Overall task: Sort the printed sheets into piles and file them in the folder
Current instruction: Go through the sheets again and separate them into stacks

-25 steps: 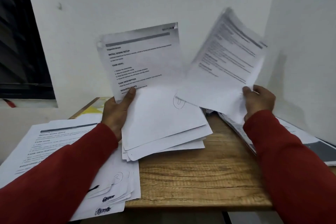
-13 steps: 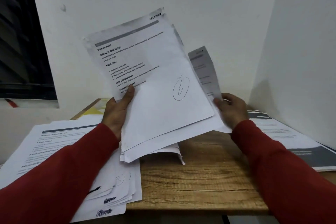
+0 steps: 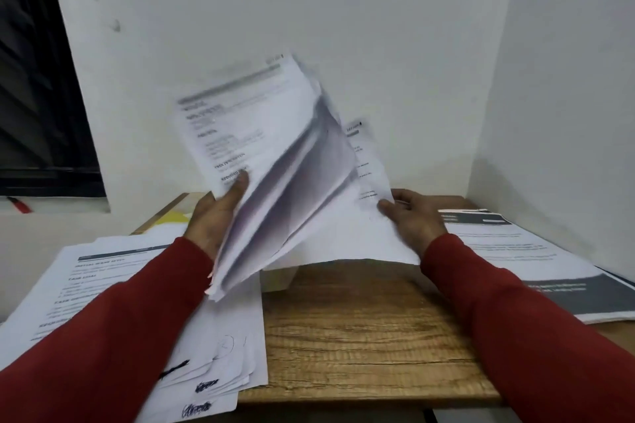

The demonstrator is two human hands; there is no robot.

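Observation:
My left hand (image 3: 214, 216) grips a stack of printed sheets (image 3: 261, 161) held up over the middle of the wooden table (image 3: 360, 347), its thumb pressed on the top page. The stack is blurred and its lower pages fan out. My right hand (image 3: 410, 220) pinches the right edge of one printed sheet (image 3: 364, 216) that lies partly behind the stack. One pile of sheets (image 3: 103, 285) lies at the left. A second pile (image 3: 226, 361) with handwritten marks sits at the front left. A third pile (image 3: 508, 251) lies at the right.
White walls close in behind and on the right. A dark window (image 3: 37, 79) is at the left. Something yellow (image 3: 171, 218) shows under the papers at the back left; I cannot tell whether it is the folder. Bare wood shows in the front middle.
The stack in my left hand has tilted and moved right, its pages fanning. My right hand, which earlier held a sheet up high on the right, now grips a sheet beside the stack.

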